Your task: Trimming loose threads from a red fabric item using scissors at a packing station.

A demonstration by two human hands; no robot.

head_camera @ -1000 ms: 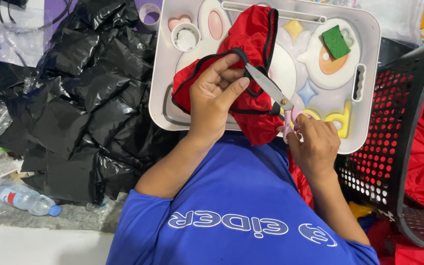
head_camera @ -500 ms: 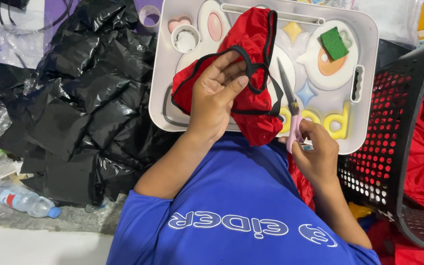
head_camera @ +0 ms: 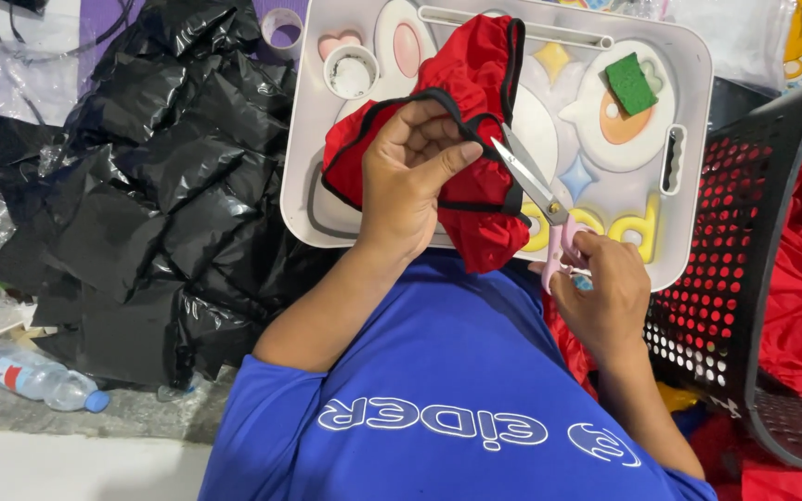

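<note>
My left hand (head_camera: 412, 176) grips a red fabric piece with black trim (head_camera: 461, 83), bunched up on a white tray (head_camera: 689, 102). My right hand (head_camera: 605, 292) holds pink-handled scissors (head_camera: 536, 190), with their blades angled up-left towards the black trim beside my left thumb. The blade tips sit right at the fabric edge. Both forearms reach forward over my blue shirt.
A green sponge (head_camera: 630, 83) and a small white cup (head_camera: 352, 72) lie on the tray. Crumpled black plastic bags (head_camera: 150, 186) are heaped on the left. A black mesh basket (head_camera: 754, 278) with red fabric stands on the right. A plastic water bottle (head_camera: 44, 382) lies lower left.
The scissors swung from pointing at the fabric to upright, then back, blades against the black trim. My left hand kept its grip and shifted slightly.
</note>
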